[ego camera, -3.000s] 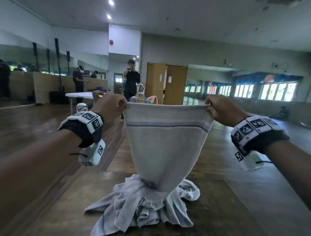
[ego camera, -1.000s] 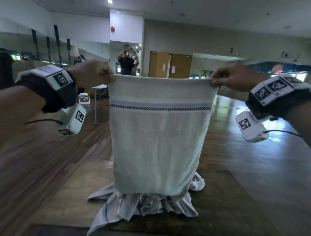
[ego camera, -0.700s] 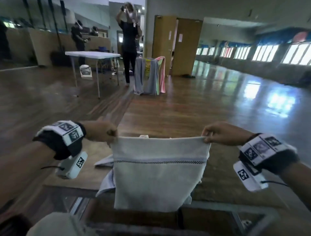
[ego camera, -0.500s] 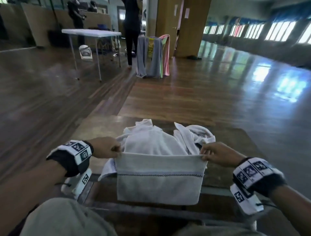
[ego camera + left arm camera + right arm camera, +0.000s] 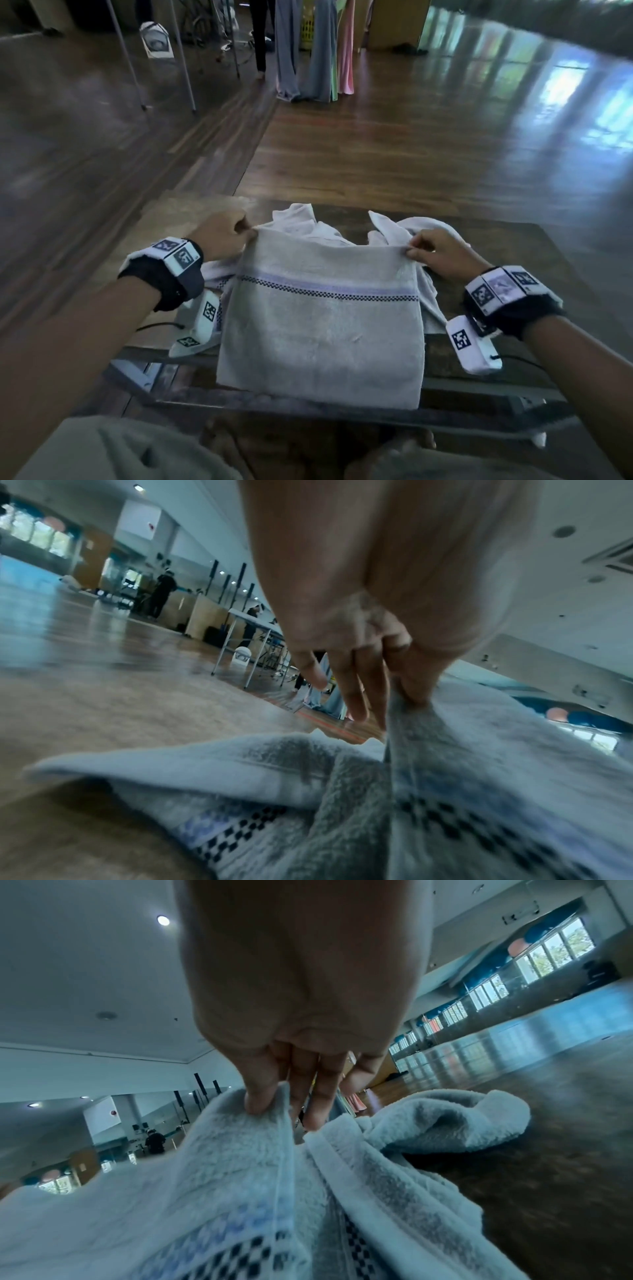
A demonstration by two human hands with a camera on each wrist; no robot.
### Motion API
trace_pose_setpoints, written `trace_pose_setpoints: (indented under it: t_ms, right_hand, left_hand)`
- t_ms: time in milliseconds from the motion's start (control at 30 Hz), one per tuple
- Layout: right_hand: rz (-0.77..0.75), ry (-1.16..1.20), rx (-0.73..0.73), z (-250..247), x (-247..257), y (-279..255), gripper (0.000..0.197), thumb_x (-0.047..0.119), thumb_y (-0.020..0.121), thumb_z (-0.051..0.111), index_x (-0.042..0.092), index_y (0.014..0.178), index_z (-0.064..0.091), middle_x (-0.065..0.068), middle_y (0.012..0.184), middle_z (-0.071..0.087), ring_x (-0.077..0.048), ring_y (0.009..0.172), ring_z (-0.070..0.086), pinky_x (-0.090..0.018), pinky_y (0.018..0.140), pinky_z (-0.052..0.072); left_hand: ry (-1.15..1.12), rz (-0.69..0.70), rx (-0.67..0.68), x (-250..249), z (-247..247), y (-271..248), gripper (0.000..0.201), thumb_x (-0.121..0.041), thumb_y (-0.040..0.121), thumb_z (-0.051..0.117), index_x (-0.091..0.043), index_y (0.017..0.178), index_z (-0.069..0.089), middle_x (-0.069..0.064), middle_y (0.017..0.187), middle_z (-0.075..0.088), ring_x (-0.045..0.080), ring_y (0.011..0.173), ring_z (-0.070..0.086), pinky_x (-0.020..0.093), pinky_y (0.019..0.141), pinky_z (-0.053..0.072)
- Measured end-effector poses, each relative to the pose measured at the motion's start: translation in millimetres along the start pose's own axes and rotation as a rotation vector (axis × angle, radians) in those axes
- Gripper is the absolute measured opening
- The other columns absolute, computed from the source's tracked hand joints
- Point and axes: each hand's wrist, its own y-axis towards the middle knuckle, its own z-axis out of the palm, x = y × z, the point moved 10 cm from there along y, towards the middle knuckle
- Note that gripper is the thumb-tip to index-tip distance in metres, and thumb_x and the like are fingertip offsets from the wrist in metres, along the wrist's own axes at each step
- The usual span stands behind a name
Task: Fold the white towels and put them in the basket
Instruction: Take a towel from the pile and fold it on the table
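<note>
A white towel (image 5: 322, 325) with a blue checked band lies over the near part of the dark wooden table (image 5: 513, 274), its lower end hanging past the front edge. My left hand (image 5: 251, 233) pinches its top left corner and my right hand (image 5: 409, 249) pinches its top right corner. In the left wrist view my left hand (image 5: 405, 696) grips the towel (image 5: 496, 764); in the right wrist view the thumb and fingers of my right hand (image 5: 270, 1104) nip the towel's hem (image 5: 205, 1177). A crumpled pile of white towels (image 5: 305, 219) sits just behind and under the held one.
Beyond the table lies a wide wooden floor. A rack of hanging cloths (image 5: 318, 51), folding table legs (image 5: 185, 68) and a person's legs (image 5: 260, 37) stand far back. My knees (image 5: 120, 452) are at the table's near edge.
Both hands have brought the towel down from head height onto the table and toward me. It now lies over the pile and front edge instead of hanging free.
</note>
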Motion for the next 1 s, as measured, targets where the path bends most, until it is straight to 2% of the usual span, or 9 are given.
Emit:
trace_pose_setpoints:
  t_ms: [67,200,333,467,633,767,833,933,1000]
  right_hand:
    - [0.034,-0.037,0.129,22.6,-7.0,11.9,0.007,0.019,0.087,0.064,0.013,0.086,0.063,0.006,0.080,0.062,-0.009,0.079,0.056,-0.018,0.069,0.040]
    - [0.076,-0.022,0.249,46.5,-11.4,16.7,0.021,0.024,0.087,0.063,0.004,0.095,0.065,-0.008,0.093,0.066,-0.018,0.090,0.058,-0.025,0.078,0.042]
    - [0.073,0.029,0.299,57.4,-9.9,17.3,0.020,0.023,0.086,0.065,0.005,0.094,0.066,-0.010,0.095,0.068,-0.017,0.090,0.059,-0.025,0.081,0.043]
    - [0.078,0.086,0.284,57.4,-7.9,16.1,0.015,0.018,0.086,0.065,0.005,0.092,0.066,-0.005,0.089,0.066,-0.012,0.084,0.057,-0.016,0.074,0.041]
    - [0.043,0.155,0.271,56.1,0.5,11.2,0.001,0.010,0.085,0.065,0.010,0.085,0.066,0.000,0.080,0.065,-0.007,0.076,0.058,-0.003,0.065,0.043]
    - [0.033,0.272,0.115,32.9,0.5,6.0,0.014,0.002,0.084,0.063,0.015,0.077,0.064,0.002,0.077,0.064,-0.002,0.068,0.059,-0.013,0.065,0.046]
    - [0.021,0.298,0.013,13.8,-1.5,2.6,0.014,0.002,0.084,0.062,0.015,0.077,0.064,0.003,0.078,0.064,0.005,0.065,0.059,-0.009,0.061,0.046]
    - [0.035,0.186,0.051,9.3,-10.2,-1.2,0.007,0.007,0.085,0.064,0.013,0.081,0.063,0.000,0.083,0.065,-0.007,0.075,0.059,-0.013,0.067,0.047]
    - [0.078,0.070,0.191,25.3,-22.4,-6.2,0.010,0.011,0.087,0.063,0.017,0.080,0.061,0.003,0.080,0.063,-0.008,0.077,0.056,-0.013,0.066,0.043]
  left_hand:
    - [0.007,-0.038,0.154,6.0,21.2,7.3,0.028,-0.028,0.092,0.054,-0.001,0.093,0.059,0.010,0.088,0.062,0.024,0.080,0.052,0.024,0.063,0.036]
    - [-0.003,-0.058,0.339,12.7,46.4,11.7,0.036,-0.037,0.093,0.051,-0.002,0.100,0.058,0.009,0.096,0.062,0.023,0.087,0.053,0.027,0.070,0.038]
    - [-0.084,-0.053,0.367,13.3,49.7,11.3,0.035,-0.035,0.091,0.055,-0.001,0.098,0.057,0.004,0.089,0.057,0.018,0.081,0.047,0.024,0.067,0.035]
    - [-0.124,-0.047,0.407,10.1,48.9,7.4,0.029,-0.031,0.091,0.058,-0.002,0.095,0.057,-0.001,0.081,0.053,0.012,0.072,0.044,0.024,0.064,0.034]
    - [-0.128,-0.024,0.330,3.7,36.1,6.1,0.029,-0.034,0.089,0.059,-0.005,0.092,0.059,-0.002,0.078,0.055,0.012,0.069,0.046,0.023,0.061,0.035]
    - [-0.224,0.022,0.080,-4.9,1.0,2.7,0.014,-0.018,0.089,0.061,-0.004,0.089,0.060,-0.001,0.076,0.056,0.010,0.065,0.047,0.017,0.057,0.035]
    - [-0.220,0.062,-0.023,-7.7,-15.7,-3.6,0.011,-0.012,0.087,0.062,-0.002,0.085,0.061,0.002,0.077,0.059,0.015,0.068,0.050,0.018,0.058,0.037]
    - [-0.141,0.101,0.046,-5.9,-7.9,-13.8,0.011,-0.014,0.083,0.066,-0.005,0.080,0.061,0.006,0.087,0.065,0.018,0.076,0.056,0.024,0.067,0.041]
    - [-0.116,0.092,0.191,0.3,11.6,-19.7,0.020,-0.032,0.078,0.069,-0.015,0.074,0.058,-0.003,0.086,0.065,0.008,0.077,0.057,0.031,0.070,0.041]
